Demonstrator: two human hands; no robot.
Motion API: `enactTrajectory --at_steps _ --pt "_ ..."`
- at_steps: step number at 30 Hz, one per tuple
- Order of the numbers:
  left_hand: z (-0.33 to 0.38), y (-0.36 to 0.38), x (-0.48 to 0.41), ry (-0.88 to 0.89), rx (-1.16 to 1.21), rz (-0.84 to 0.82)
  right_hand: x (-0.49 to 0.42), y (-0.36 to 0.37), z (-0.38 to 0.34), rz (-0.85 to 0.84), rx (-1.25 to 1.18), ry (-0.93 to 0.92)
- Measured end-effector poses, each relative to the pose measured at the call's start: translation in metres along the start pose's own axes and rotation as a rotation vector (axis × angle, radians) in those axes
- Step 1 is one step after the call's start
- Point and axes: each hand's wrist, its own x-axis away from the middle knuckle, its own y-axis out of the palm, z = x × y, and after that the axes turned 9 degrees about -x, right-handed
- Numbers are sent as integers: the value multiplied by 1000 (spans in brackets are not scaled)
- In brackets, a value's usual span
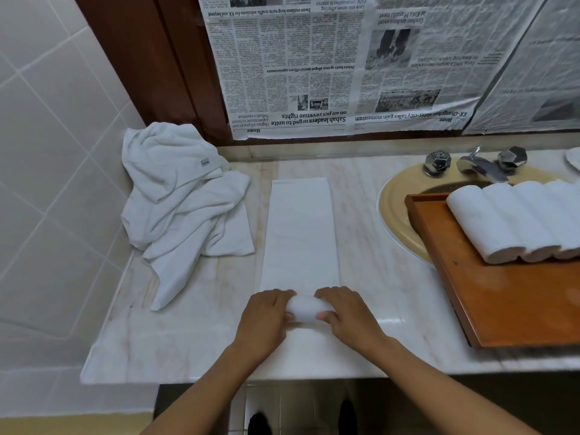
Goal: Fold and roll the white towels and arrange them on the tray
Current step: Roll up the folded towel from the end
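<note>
Both hands sit low in the middle of the frame, on the near end of the folded towel (pixel 301 233). The left hand (pixel 266 312) and the right hand (pixel 342 309) each curl their fingers over the top of the short rolled part, with the thumbs tucked against its near side, so both grasp the roll from its two ends. A bare stretch of the roll shows between them. The rest of this towel lies flat as a long narrow strip, running away from the hands toward the centre of the frame.

The towel lies on a pale marble counter (pixel 188 340) that spans the frame. Newspaper (pixel 314 64) covers the wall across the upper middle and upper right. A brown wooden tray (pixel 518 302) fills the right edge and rests partly over a beige sink (pixel 395 208). A heap of loose towels (pixel 179 189) lies crumpled at the left, against the tiled wall. On the far part of the tray, rolled towels (pixel 502 221) lie side by side, touching. A metal tap (pixel 480 166) stands behind the sink at the upper right.
</note>
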Motion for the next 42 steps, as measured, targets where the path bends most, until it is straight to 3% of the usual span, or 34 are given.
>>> enactTrajectory --at_steps 6,10,13,17,21,28,32,37,42 --pt "0 -11 -2 -100 201 -193 3 6 -4 -77 -321 252" --pt "3 -13 -19 -192 158 -267 -5 13 -10 34 -20 307" --pt "10 -16 -18 -280 65 -101 -6 12 -24 174 143 225" --pt "16 0 4 -94 -17 137 9 29 -18 218 278 -29" --pt "17 12 23 -39 -56 266 26 35 -11 227 341 -100" --pt "6 7 8 -3 -92 -12 12 27 3 89 420 -64" --pt "5 0 -6 7 -83 8 0 18 2 54 381 -69" --pt "-2 -2 1 5 8 -56 1 6 -1 20 167 -82" --pt "-2 -14 -2 -129 182 -213 -1 -1 -6 -89 -173 147"
